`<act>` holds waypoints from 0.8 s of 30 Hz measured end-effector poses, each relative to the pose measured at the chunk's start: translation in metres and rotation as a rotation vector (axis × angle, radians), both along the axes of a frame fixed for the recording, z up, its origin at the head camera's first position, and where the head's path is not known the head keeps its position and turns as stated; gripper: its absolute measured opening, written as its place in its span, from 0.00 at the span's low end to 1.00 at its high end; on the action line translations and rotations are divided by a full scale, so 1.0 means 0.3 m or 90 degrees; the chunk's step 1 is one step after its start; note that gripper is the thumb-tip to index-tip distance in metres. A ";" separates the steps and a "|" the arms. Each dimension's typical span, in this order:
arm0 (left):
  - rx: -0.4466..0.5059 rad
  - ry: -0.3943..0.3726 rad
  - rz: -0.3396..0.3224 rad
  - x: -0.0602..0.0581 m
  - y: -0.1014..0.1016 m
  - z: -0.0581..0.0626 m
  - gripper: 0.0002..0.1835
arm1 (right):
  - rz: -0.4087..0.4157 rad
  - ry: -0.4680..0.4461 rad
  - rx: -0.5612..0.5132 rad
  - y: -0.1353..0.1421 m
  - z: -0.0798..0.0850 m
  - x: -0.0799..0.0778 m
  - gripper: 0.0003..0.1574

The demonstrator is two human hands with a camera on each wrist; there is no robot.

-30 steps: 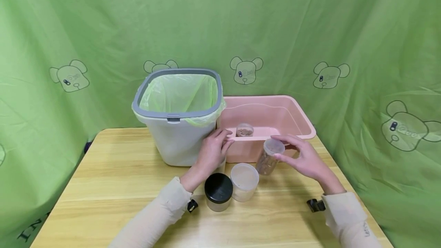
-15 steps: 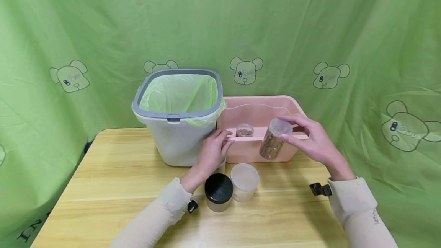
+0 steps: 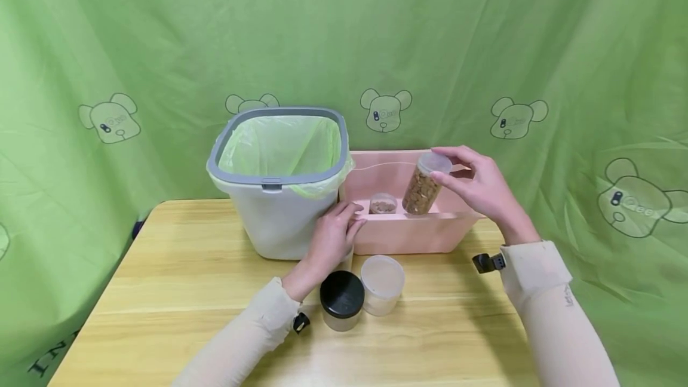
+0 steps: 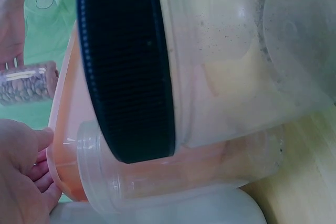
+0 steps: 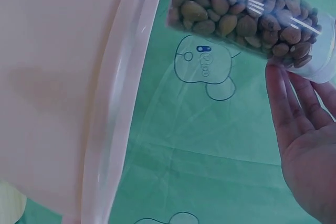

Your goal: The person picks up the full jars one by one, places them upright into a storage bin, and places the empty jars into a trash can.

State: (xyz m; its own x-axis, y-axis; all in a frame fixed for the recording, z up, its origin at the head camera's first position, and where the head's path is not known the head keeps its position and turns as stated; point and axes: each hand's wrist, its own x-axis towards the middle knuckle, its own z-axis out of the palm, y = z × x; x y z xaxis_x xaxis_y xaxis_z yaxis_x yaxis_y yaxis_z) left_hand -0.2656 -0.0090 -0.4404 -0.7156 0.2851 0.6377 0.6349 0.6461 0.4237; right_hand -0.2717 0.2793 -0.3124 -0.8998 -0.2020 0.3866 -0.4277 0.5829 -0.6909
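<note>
The right hand pinches the lidded end of the nut jar between thumb and fingers, tilted above the pink bin; the right wrist view cuts off part of the lid. The left hand grips the bin's near rim, its inner fingertips hidden in the head view. That wall hides the base of the small tub, and the left forearm mostly covers a clear jar behind the black-lidded jar.
</note>
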 end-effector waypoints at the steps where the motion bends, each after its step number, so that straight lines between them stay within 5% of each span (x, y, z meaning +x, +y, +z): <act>1: 0.000 -0.002 0.000 0.000 0.000 0.001 0.10 | -0.008 -0.013 0.003 -0.001 0.001 -0.009 0.32; 9: -0.003 -0.006 -0.006 -0.007 0.000 0.004 0.11 | -0.054 -0.089 -0.001 0.002 -0.009 -0.083 0.40; 24: 0.004 -0.006 -0.010 -0.006 -0.003 -0.003 0.10 | -0.102 -0.162 -0.087 -0.007 -0.124 -0.183 0.44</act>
State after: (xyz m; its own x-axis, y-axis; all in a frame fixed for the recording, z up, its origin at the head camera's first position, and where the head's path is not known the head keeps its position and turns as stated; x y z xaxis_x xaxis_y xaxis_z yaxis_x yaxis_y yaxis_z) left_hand -0.2675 -0.0100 -0.4413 -0.7168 0.2923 0.6331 0.6412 0.6329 0.4338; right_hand -0.3267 0.2773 -0.3495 -0.9871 -0.0114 0.1595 -0.1418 0.5241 -0.8398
